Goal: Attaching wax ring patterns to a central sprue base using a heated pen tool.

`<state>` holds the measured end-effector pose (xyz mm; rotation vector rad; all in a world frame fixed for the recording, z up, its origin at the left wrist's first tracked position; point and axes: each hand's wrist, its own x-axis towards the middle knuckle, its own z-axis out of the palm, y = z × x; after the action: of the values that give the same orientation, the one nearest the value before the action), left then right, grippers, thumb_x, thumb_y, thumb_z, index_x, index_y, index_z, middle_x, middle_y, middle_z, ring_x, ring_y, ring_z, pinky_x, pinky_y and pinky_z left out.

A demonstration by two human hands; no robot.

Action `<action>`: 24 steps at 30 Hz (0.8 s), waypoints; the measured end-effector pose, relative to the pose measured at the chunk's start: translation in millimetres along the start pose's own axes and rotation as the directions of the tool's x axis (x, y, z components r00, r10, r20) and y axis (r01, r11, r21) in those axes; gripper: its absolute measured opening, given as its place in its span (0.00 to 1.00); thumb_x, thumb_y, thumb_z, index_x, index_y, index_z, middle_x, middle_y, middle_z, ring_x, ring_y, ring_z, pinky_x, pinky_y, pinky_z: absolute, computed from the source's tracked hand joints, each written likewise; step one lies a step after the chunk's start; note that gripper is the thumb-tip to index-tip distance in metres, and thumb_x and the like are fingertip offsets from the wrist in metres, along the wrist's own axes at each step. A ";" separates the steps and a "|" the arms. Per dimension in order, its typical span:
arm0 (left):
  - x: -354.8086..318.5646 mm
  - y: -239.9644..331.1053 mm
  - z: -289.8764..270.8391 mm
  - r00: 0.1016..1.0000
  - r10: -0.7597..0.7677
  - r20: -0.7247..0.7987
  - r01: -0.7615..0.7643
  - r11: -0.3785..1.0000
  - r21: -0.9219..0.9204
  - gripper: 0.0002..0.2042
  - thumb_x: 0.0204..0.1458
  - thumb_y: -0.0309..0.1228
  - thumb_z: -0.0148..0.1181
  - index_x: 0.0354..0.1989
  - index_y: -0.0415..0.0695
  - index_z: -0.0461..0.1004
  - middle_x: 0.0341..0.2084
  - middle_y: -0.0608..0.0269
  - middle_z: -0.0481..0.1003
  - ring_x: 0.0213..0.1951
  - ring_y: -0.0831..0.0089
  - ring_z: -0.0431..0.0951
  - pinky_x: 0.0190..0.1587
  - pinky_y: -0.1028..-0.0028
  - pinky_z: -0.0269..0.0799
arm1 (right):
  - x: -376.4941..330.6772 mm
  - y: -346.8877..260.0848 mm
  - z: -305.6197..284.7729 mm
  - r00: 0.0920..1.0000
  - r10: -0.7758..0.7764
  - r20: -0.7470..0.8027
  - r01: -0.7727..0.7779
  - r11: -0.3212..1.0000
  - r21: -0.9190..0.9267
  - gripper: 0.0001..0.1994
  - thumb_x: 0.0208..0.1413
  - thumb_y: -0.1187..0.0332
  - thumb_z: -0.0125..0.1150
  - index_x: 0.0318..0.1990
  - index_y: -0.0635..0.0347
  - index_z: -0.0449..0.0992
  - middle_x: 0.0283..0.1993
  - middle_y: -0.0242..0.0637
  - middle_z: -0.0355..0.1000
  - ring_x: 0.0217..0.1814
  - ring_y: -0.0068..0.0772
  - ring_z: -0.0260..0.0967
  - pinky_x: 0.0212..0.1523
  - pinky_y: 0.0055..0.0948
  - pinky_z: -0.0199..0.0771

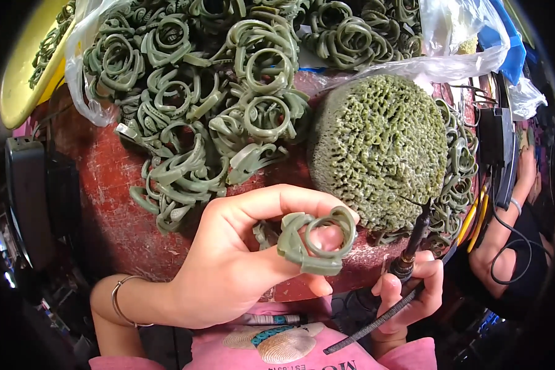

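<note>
My left hand (228, 259) is closed around a green wax ring (312, 266), thumb and fingers gripping its band. Part of another green piece (265, 235) shows behind the thumb; whether I hold it too I cannot tell. In my right hand (411, 296) is a black pen-shaped tool (417, 234) with a thin tip, pointing up beside a round, pitted green block (382, 148). A dark ribbed strip (373, 320) runs down-left from the right hand; I cannot tell if it is the tool's cord. The held ring is just below the block's near left edge.
Heaps of green rings (185, 98) cover the far side of the worn red table (120, 191), partly on clear plastic bags (83, 74). More rings (459, 166) lie right of the block. A yellow tray (18, 80) stands far left. Another person's arm (512, 216) is at right.
</note>
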<state>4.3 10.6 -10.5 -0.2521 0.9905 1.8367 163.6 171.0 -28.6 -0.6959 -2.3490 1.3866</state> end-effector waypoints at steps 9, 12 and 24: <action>0.1 1.2 1.1 1.000 0.018 0.018 -0.018 1.000 0.012 0.12 0.48 0.30 0.58 0.38 0.35 0.69 0.32 0.52 0.72 0.32 0.70 0.74 0.23 0.74 0.76 | -4.9 0.0 -7.9 0.949 -0.112 0.294 0.089 0.992 0.089 0.22 0.33 0.67 0.73 0.31 0.61 0.63 0.25 0.39 0.69 0.23 0.28 0.69 0.22 0.22 0.69; 1.1 1.0 0.1 1.000 0.005 0.014 -0.005 1.000 0.013 0.12 0.48 0.30 0.58 0.38 0.35 0.69 0.33 0.52 0.71 0.33 0.69 0.74 0.24 0.73 0.77 | -4.6 2.6 -1.6 0.940 -0.126 0.316 0.080 0.985 0.152 0.21 0.33 0.68 0.73 0.31 0.62 0.63 0.25 0.39 0.69 0.22 0.27 0.69 0.21 0.22 0.69; 2.0 0.5 1.0 0.999 0.024 0.028 -0.026 0.999 0.046 0.12 0.48 0.29 0.57 0.38 0.35 0.69 0.34 0.51 0.71 0.34 0.68 0.73 0.24 0.73 0.77 | -3.4 3.6 0.3 0.946 -0.127 0.300 0.081 0.984 0.160 0.21 0.33 0.69 0.73 0.29 0.63 0.63 0.24 0.40 0.69 0.20 0.26 0.69 0.20 0.21 0.69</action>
<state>3.2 12.6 -10.8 -0.1861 1.0203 1.8326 167.2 170.3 -32.0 -0.3262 -2.4379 1.7037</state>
